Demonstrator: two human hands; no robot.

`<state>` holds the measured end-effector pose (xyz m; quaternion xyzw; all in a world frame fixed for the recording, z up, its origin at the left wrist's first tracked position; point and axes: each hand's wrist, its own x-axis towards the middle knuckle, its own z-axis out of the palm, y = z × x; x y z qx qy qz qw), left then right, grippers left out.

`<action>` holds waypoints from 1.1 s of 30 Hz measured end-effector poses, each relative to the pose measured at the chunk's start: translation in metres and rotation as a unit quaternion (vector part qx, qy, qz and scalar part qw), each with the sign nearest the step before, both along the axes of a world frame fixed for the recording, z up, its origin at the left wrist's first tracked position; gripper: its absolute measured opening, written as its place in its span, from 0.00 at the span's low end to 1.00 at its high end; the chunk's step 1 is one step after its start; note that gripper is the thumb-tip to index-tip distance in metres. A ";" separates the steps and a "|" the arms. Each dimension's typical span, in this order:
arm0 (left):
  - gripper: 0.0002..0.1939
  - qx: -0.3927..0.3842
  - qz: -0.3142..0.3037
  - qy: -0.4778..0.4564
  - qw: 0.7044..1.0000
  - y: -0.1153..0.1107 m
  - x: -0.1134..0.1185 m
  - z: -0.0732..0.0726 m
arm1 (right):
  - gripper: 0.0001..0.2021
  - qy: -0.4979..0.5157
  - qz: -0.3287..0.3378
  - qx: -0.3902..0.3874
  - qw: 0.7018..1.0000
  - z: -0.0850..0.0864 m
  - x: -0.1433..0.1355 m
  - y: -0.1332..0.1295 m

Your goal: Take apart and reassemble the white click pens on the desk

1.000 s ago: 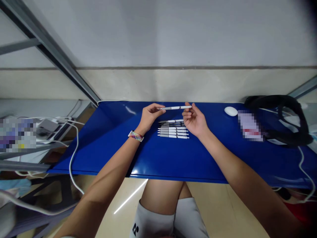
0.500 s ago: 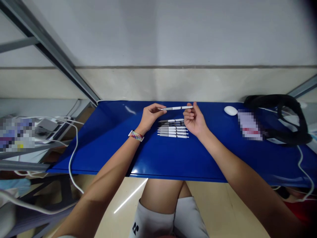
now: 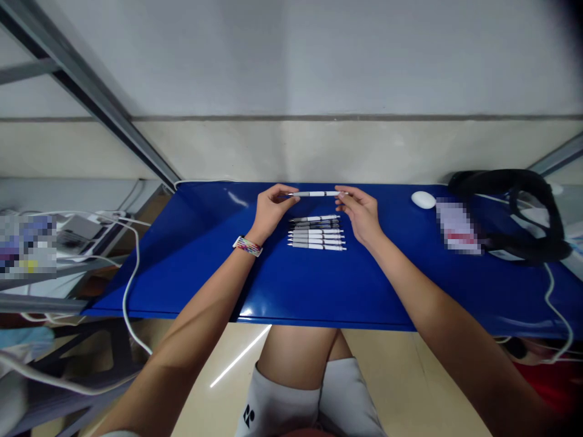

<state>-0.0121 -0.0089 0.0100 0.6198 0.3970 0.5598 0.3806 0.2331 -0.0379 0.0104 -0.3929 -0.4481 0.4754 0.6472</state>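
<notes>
A: Which element is the largest?

B: The blue bench [image 3: 191, 267], set against the wall. At its right side a black strapped item [image 3: 492, 177] is placed, well apart from the work.

A: And the hands?

B: Both are raised at the far part of the bench. By the left hand [image 3: 291, 195], the tip end of the held pen [image 3: 314, 194] is pinched between thumb and fingers; by the right hand [image 3: 340, 193], the rear end is pinched likewise.

A: What is found nearer the body?

B: A row of pens [image 3: 316, 237], laid side by side, tips to the left. White barrels with grey grips are mostly seen; darker ones are included.

A: Where is the held pen placed?

B: It is stretched nearly level between the hands, just beyond the row and parallel to it. Whether the bench is touched by it cannot be told.

A: How may it be expected to handle?

B: It is judged light and stiff, and not easily broken. The barrel appears smooth and round, so some rolling or slipping may be expected if it is gripped loosely.

A: Where is it best taken?

B: The grey front section is probably held most securely; for balance, the mid-barrel is suited. The narrow tip, smallest of all, should be pressed only lightly.
</notes>
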 end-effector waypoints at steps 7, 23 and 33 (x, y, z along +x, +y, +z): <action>0.08 0.034 0.008 0.154 0.987 -0.004 -0.002 0.001 | 0.05 -0.260 -0.053 0.057 0.962 -0.015 0.011 0.008; 0.05 0.096 -0.045 0.333 0.937 -0.002 -0.004 -0.005 | 0.09 -0.445 -0.026 0.098 0.890 -0.018 0.013 0.001; 0.09 -0.016 -0.019 0.185 0.983 -0.012 0.009 -0.002 | 0.10 -0.445 -0.067 0.083 0.889 -0.014 0.009 -0.007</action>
